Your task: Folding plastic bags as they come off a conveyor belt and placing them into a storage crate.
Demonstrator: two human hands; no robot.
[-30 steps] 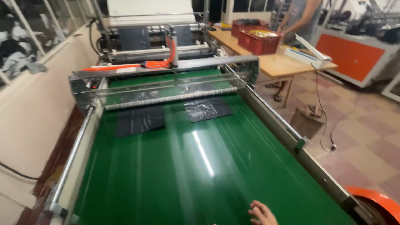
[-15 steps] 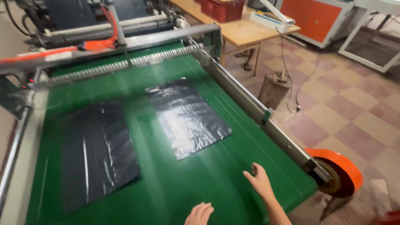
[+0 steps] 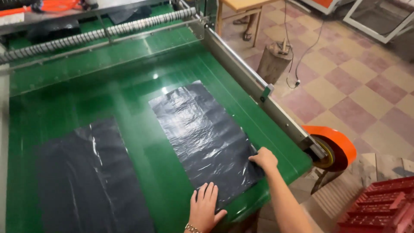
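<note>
- Bottom centre of the frame: the person's left hand (image 3: 205, 207) lies flat, fingers (image 3: 210, 193) spread and released, palm down on the near edge of a black plastic bag (image 3: 202, 133); a beaded bracelet (image 3: 192, 228) circles the wrist.
- Lower right of centre: the right hand (image 3: 263, 159) presses on the bag's near right corner, fingers curled down onto the film; whether they pinch the edge or only pin it cannot be told from this angle.
- The bag lies flat on the green conveyor belt (image 3: 129, 73), at the centre of the frame and angled slightly toward the lower right. Thin, wrinkled and glossy, it looks very light, limp and slick, likely to slide or crease under a push; the near edge and corners offer the best hold.
- Lower left: a second black bag (image 3: 90, 177) lies flat on the same belt, well apart from both hands.
- Right of the belt: a metal side rail (image 3: 258, 88) runs down to an orange wheel guard (image 3: 338, 144); red crates (image 3: 379, 207) sit in the bottom right corner.
- Upper frame: a ribbed roller (image 3: 99, 32) spans the belt; a wooden stump (image 3: 273, 62) stands on the checkered floor (image 3: 353, 82).
</note>
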